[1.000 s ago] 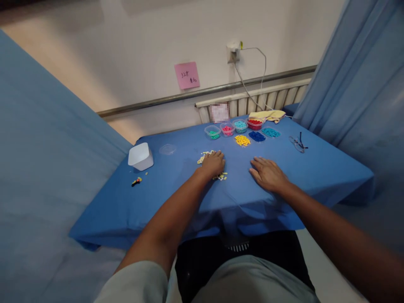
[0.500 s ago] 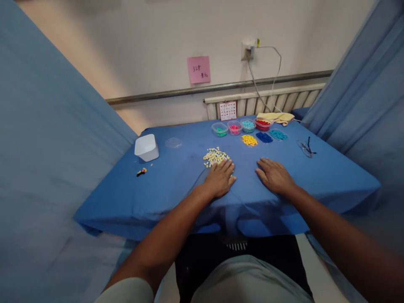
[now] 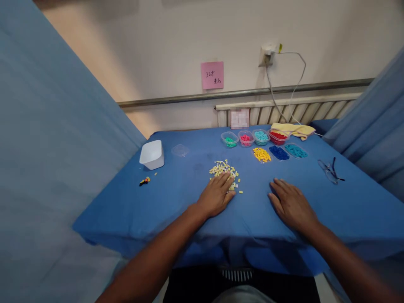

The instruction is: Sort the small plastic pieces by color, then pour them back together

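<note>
A spread of small pale yellow and white pieces (image 3: 220, 168) lies on the blue cloth (image 3: 176, 198) in front of me. My left hand (image 3: 217, 193) rests flat over the near part of these pieces, its fingers stretched out and touching them; some pieces are hidden beneath it. To the right, my right hand (image 3: 292, 204) lies flat on the cloth with its fingers extended, holding nothing. Beyond it stand a lid-like tray of yellow pieces (image 3: 261, 155), one of dark blue pieces (image 3: 279, 153) and one of teal pieces (image 3: 296, 150).
Tubs of green pieces (image 3: 230, 142), pink pieces (image 3: 245, 139), light blue pieces (image 3: 261, 136) and red pieces (image 3: 278, 137) line the back. A white box (image 3: 152, 155), a clear lid (image 3: 180, 150) and a few mixed pieces (image 3: 145, 181) are left; glasses (image 3: 330, 171) and a yellow cloth (image 3: 293, 129) are right.
My left hand has drawn back from the middle of the pale pieces to their near side, uncovering more of them. My right hand stays flat on the cloth. The camera view has shifted.
</note>
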Action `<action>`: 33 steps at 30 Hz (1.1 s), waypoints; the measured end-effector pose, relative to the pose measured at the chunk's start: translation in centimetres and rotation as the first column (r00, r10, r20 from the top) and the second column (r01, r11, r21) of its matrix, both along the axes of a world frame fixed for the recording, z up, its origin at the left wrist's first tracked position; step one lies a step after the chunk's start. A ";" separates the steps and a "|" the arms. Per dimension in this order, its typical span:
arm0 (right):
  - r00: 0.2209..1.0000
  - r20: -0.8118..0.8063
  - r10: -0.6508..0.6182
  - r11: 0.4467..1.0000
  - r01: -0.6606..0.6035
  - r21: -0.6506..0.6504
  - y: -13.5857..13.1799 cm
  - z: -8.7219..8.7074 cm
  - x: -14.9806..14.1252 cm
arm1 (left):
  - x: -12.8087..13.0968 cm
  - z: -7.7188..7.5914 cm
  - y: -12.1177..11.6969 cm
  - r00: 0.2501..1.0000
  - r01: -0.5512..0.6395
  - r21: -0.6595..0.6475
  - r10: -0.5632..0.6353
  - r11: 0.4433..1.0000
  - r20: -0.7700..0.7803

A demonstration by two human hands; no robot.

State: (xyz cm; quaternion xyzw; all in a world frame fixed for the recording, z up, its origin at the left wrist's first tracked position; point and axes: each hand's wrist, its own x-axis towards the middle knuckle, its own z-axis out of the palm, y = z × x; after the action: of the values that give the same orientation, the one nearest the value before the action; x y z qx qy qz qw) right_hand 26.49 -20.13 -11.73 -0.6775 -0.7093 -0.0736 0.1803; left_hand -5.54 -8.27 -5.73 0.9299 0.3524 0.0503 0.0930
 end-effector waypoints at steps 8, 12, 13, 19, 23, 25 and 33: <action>0.985 -0.174 0.002 1.000 0.000 0.008 0.5 0.8 -0.1 | -1.1 -0.2 -0.1 0.991 -0.024 0.133 0.006 0.991 0.137; 0.932 -0.333 -0.146 0.982 0.178 0.069 3.6 2.2 3.5 | -1.6 -0.7 0.2 0.987 -0.017 0.172 -0.011 0.985 0.162; 0.917 -0.346 -0.200 0.967 0.241 0.080 4.7 2.8 4.5 | -1.7 -0.8 0.2 0.986 -0.018 0.182 -0.013 0.983 0.167; 0.908 -0.353 -0.228 0.959 0.272 0.080 11.4 4.9 4.9 | -2.0 -1.3 0.4 0.980 -0.034 0.235 -0.015 0.972 0.200; 0.962 -0.215 -0.167 0.982 0.182 0.054 13.3 3.6 2.2 | -2.2 -1.7 0.4 0.978 -0.059 0.242 0.007 0.968 0.209; 0.968 -0.207 -0.140 0.985 0.157 0.066 13.3 2.8 1.7 | -2.2 -1.8 0.4 0.977 -0.073 0.222 0.024 0.972 0.213; 0.918 -0.395 0.035 0.976 0.055 0.213 11.5 2.0 2.6 | -2.2 -1.1 -0.5 0.948 -0.123 0.036 0.106 0.992 0.299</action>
State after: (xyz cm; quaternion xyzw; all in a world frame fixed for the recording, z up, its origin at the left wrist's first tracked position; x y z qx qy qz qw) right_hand 29.09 -8.61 -9.72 -0.6579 -0.6419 -0.0136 0.3935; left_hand -7.72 -8.80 -6.78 0.8919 0.3863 0.2041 0.1164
